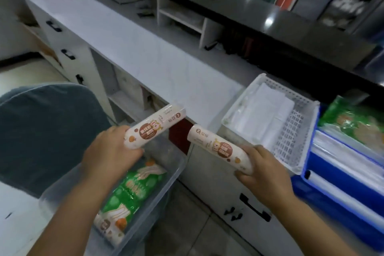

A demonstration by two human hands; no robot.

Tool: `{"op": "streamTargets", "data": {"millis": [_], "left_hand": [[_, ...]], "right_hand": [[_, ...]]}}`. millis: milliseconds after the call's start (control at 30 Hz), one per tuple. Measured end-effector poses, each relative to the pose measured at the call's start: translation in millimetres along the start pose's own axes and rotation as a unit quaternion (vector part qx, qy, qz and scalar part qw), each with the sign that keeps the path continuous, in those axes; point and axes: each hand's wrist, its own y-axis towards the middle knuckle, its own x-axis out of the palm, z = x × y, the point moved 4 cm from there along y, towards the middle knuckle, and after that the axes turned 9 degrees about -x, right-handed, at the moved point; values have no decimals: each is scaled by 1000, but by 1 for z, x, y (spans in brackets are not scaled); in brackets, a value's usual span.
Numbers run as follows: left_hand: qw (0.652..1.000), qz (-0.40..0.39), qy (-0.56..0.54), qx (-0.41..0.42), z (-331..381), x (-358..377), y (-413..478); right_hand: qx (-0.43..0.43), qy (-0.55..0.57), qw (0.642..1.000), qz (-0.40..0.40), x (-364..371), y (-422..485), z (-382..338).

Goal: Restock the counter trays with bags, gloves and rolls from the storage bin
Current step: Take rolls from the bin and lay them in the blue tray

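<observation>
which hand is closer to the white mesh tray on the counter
Right. The right hand, holding a roll, is just beside the white mesh tray at its near corner; the left hand is farther off, over the clear bin.

Blue tray (340, 199) cropped at right edge

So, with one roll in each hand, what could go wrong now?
Left hand and right hand each grip a roll only at one end, so either could tip out. The white tray overhangs the counter; a hard drop might tilt it.
</observation>
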Motion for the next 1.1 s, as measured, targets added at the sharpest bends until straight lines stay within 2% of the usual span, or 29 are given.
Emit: {"op": "streamTargets", "data": {"millis": [300,433,733,933,1000,1067,1100], "left_hand": [[988,-21,-13,152,171,64,-47],[985,-60,-33,161,230,98,-80],[982,-97,8,160,315,161,-124],[984,-101,27,147,333,179,-135],[983,-108,29,142,340,184,-137],[981,-126,18,147,350,192,-139],[979,-135,11,154,357,195,-142]], "right_hand": [[156,-23,985,66,-82,-123,161],[207,-44,977,23,-98,-166,240],[121,-105,984,-71,-63,-158,316],[96,-69,990,-82,-50,-157,329],[108,-41,992,-60,-54,-155,329],[140,74,987,18,-64,-148,319],[164,172,969,61,-68,-143,313]]}}
